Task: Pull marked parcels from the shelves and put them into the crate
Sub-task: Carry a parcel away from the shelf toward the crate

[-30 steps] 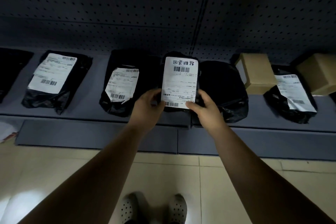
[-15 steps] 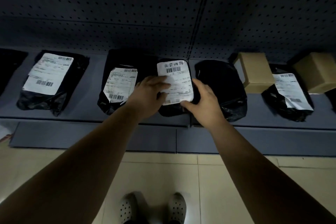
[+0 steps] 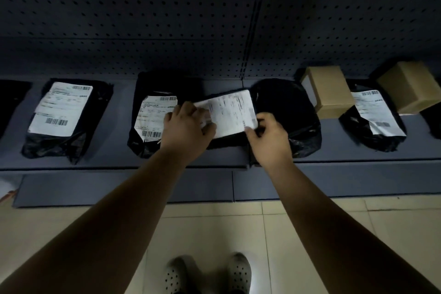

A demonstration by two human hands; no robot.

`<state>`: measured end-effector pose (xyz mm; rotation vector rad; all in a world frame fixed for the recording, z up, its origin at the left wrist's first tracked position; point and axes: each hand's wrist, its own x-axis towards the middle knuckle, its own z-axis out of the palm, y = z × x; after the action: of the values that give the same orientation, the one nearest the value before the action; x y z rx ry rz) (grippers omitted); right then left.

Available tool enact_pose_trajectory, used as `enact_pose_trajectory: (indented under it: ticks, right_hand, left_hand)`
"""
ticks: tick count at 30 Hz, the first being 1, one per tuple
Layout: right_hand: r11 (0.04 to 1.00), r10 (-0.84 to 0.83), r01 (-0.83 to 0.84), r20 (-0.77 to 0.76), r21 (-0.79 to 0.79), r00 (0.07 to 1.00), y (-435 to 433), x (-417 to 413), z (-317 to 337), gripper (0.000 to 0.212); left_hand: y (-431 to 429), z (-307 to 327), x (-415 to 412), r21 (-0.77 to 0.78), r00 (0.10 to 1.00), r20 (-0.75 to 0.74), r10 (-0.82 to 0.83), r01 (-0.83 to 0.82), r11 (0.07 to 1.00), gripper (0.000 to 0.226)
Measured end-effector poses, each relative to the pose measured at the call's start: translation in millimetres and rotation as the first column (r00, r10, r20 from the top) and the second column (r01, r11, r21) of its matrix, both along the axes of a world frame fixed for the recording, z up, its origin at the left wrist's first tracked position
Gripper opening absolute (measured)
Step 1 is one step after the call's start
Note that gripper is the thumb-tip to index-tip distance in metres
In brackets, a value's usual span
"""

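Note:
A small black parcel with a white label (image 3: pixel 230 113) lies tilted on the low dark shelf (image 3: pixel 119 157), between two larger black bags. My left hand (image 3: pixel 186 126) grips its left end, fingers curled over the label. My right hand (image 3: pixel 269 137) pinches its right lower corner. A labelled black bag (image 3: pixel 152 117) lies just left of it and an unlabelled black bag (image 3: pixel 286 112) just right. No crate is in view.
Further labelled black bags lie at the left (image 3: pixel 62 112) and right (image 3: pixel 374 117) of the shelf. Two brown cartons (image 3: pixel 327 90) (image 3: pixel 410 86) stand at the back right. A perforated panel (image 3: pixel 167 19) rises behind. Tiled floor (image 3: pixel 310 234) and my shoes (image 3: pixel 207 274) are below.
The small parcel has gone from held upright, to laid down, to turned sideways on the shelf. My left hand moved over its left end; my right hand shifted to its right corner.

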<state>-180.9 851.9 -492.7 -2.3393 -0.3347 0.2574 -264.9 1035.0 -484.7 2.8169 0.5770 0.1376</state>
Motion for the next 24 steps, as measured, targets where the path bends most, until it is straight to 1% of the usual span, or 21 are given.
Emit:
enact_pose_trajectory:
  ticks: [2,3,4,5,7,8,10,12,13,15,18,20,24]
  right_hand:
    - [0.990,-0.123,0.115,0.113,0.076,0.986,1.3,6.1,-3.2,0.038]
    - [0.985,-0.162,0.148,0.178,0.087,0.971,0.6,6.9,-5.2,0.035]
    - [0.983,-0.174,0.160,0.191,0.087,0.966,-0.1,5.6,-6.1,0.029]
    - [0.986,-0.155,0.144,0.151,0.085,0.976,-0.1,3.0,-7.2,0.024]
    - [0.996,-0.058,0.058,0.002,0.065,0.998,2.3,-3.5,-9.9,0.025]
    - [0.998,0.010,-0.006,-0.060,0.064,0.998,4.3,-5.7,-10.5,0.029]
    - [0.992,0.123,-0.114,-0.170,0.060,0.978,9.0,-3.8,-10.6,0.043]
    - [0.992,0.125,-0.112,-0.271,0.063,0.954,12.9,0.2,-7.0,0.053]
    - [0.994,0.098,-0.079,-0.299,0.074,0.949,13.2,1.8,-7.0,0.054]
    - [0.995,0.059,-0.034,-0.298,0.089,0.953,9.7,1.3,-8.7,0.053]
    - [0.996,0.052,-0.032,-0.264,0.081,0.963,0.7,-1.7,-7.5,0.047]
    - [0.995,0.065,-0.039,-0.306,0.092,0.950,-3.3,0.6,-8.1,0.048]
    - [0.987,0.162,-0.136,-0.437,0.091,0.885,3.6,5.6,-8.0,0.057]
  left_hand:
    - [-2.6,0.7,-2.5,0.036,0.996,0.070,0.064,-0.066,0.997,0.040]
    - [-1.6,0.5,-3.0,0.022,0.992,0.087,0.090,-0.092,0.996,0.037]
    - [0.3,1.1,-3.1,-0.023,0.990,0.086,0.114,-0.112,0.993,0.037]
    - [2.8,1.4,-2.6,-0.089,0.990,0.057,0.128,-0.123,0.988,0.043]
    - [4.9,1.1,-3.5,-0.250,0.993,-0.020,0.114,-0.116,0.961,0.054]
    - [2.7,1.9,-4.9,-0.314,0.993,-0.045,0.107,-0.116,0.942,0.056]
    - [-5.4,2.8,-10.8,-0.382,0.993,-0.046,0.107,-0.116,0.917,0.054]
    - [-13.5,1.7,-18.8,-0.418,0.994,-0.022,0.108,-0.108,0.902,0.048]
    - [-15.5,-0.3,-21.5,-0.437,0.993,-0.011,0.117,-0.110,0.893,0.047]
    - [-14.3,-3.9,-24.2,-0.506,0.984,0.016,0.176,-0.144,0.851,0.050]
    - [-8.9,-7.1,-25.5,-0.581,0.968,0.033,0.249,-0.184,0.793,0.061]
    - [-8.4,-5.3,-26.4,-0.590,0.968,0.006,0.252,-0.200,0.782,0.063]
    - [-12.7,-3.8,-21.1,-0.592,0.975,-0.100,0.197,-0.218,0.776,0.039]
